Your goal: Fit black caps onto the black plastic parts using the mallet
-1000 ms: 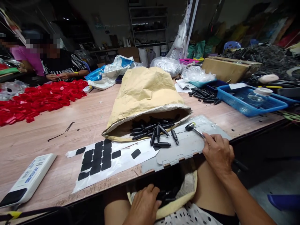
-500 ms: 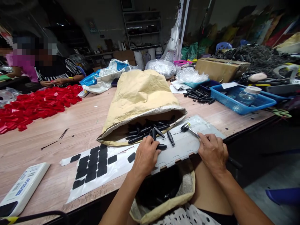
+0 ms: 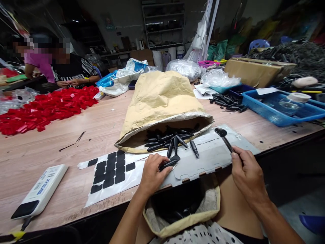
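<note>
At the wood-grained bench (image 3: 101, 118), the left grip (image 3: 153, 171) pinches a slim black tube (image 3: 168, 164); the right grip (image 3: 246, 174) clasps a black-headed metal tool's handle (image 3: 228, 145), presumably for leverage.

The table (image 3: 104, 123) bears red pieces (image 3: 50, 110) — and a sack (image 3: 165, 96).
</note>
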`<action>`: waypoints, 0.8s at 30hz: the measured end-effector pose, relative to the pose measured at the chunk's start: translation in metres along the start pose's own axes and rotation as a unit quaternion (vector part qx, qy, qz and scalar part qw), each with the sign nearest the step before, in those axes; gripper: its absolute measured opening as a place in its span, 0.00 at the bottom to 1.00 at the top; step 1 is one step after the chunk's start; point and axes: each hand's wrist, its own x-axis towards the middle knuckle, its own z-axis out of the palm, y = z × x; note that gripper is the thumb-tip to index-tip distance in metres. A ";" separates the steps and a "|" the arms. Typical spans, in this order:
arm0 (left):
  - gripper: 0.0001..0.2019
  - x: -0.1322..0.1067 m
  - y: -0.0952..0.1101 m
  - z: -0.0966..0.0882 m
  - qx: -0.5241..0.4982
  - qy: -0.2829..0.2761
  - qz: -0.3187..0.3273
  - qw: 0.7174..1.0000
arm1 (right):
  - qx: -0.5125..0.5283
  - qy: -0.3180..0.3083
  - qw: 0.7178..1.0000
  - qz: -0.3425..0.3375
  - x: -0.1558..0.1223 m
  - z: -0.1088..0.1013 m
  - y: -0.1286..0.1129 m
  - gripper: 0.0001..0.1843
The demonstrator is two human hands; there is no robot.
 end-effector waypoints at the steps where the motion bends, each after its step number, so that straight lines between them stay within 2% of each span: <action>1: 0.08 0.000 0.000 0.000 -0.002 -0.003 -0.002 1.000 | 0.053 -0.018 0.998 -0.002 -0.005 -0.002 -0.012 0.17; 5: 0.09 0.000 0.001 0.000 -0.010 -0.011 -0.005 1.000 | 0.160 -0.156 0.971 -0.081 -0.030 0.000 -0.060 0.20; 7: 0.09 0.000 0.001 0.000 -0.013 -0.012 -0.010 1.000 | 0.162 -0.213 0.957 -0.112 -0.042 0.004 -0.077 0.23; 9: 0.09 0.000 0.001 0.000 -0.013 -0.011 -0.015 1.000 | 0.149 -0.242 0.951 -0.121 -0.051 0.008 -0.088 0.25; 13: 0.07 0.000 0.002 -0.001 -0.012 -0.006 -0.015 1.000 | 0.130 -0.225 0.955 -0.139 -0.058 0.009 -0.098 0.27; 18: 0.04 -0.001 0.005 -0.002 -0.002 -0.012 -0.016 1.000 | 0.063 -0.217 0.957 -0.183 -0.062 0.011 -0.096 0.28; 20: 0.06 -0.001 0.006 -0.002 -0.004 -0.012 -0.017 1.000 | 0.056 -0.215 0.959 -0.176 -0.061 0.012 -0.094 0.27; 24: 0.08 -0.001 0.005 -0.002 -0.008 -0.005 -0.012 1.000 | 0.107 -0.190 0.965 -0.148 -0.057 0.007 -0.091 0.27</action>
